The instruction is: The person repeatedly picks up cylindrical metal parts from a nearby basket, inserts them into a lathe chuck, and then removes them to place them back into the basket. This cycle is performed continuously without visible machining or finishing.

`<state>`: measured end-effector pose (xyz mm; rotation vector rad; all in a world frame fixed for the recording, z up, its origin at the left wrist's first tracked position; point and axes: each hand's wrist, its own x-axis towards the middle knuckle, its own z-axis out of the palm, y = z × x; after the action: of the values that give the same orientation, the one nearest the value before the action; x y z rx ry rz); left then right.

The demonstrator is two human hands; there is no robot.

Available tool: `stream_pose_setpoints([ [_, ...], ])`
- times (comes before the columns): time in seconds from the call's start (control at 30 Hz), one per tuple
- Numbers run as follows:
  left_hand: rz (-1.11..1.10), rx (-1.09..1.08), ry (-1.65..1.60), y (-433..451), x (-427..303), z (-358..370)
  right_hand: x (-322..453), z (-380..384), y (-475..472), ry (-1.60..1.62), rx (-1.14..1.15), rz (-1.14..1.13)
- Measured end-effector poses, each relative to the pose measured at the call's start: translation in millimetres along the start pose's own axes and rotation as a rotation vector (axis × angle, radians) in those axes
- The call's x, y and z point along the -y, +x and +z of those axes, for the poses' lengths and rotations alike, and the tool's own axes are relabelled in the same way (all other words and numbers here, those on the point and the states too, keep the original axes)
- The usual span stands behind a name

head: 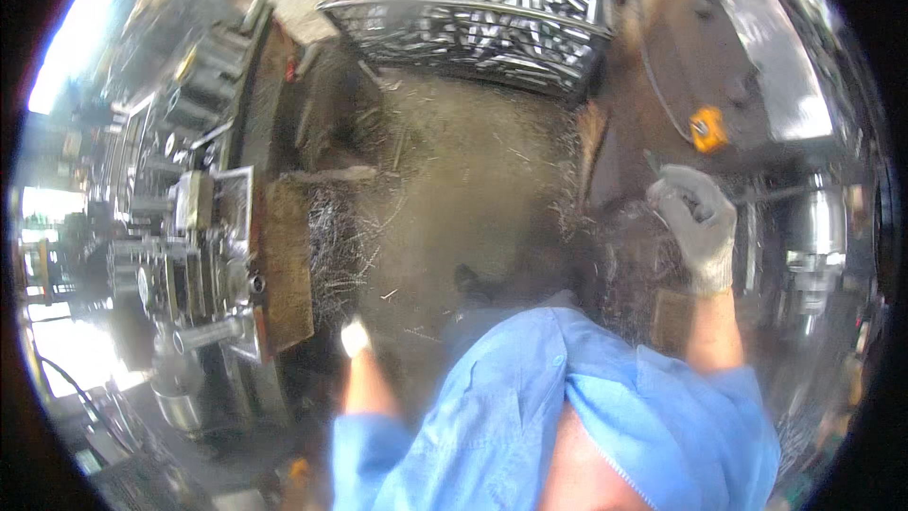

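My right hand (695, 216), in a pale grey glove, is raised on the right with its fingers curled. A thin dark piece juts out near its fingertips, too blurred to tell whether it is held. Just above that hand, an orange box (709, 129) hangs on a cable over a dark metal surface. Low on the left is my left hand (355, 338), also gloved. It is small, overexposed and blurred, so its fingers cannot be made out. Beside it lies a heap of metal turnings (337, 255) on the floor.
A wire-mesh crate (464, 7) full of short metal pieces stands ahead. Along the left runs a lathe-like machine (198, 255) with a protruding metal cylinder (206, 335). Shiny machine parts (819, 227) stand at the far right. Metal chips litter the concrete floor (468, 156).
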<state>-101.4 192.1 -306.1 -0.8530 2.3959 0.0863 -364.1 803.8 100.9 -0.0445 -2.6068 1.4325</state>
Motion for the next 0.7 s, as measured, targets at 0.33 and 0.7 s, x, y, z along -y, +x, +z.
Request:
stream_pose_setpoints([
  [0.33,-0.481,0.147,-0.151,-183.1,136.0,146.0,188.7,278.0,14.9,0.221,0.704,-0.479],
  [0.7,-1.639,0.076,-0.205,-259.0,196.4,119.4,326.3,511.1,-7.4,0.273,1.175,-1.154],
])
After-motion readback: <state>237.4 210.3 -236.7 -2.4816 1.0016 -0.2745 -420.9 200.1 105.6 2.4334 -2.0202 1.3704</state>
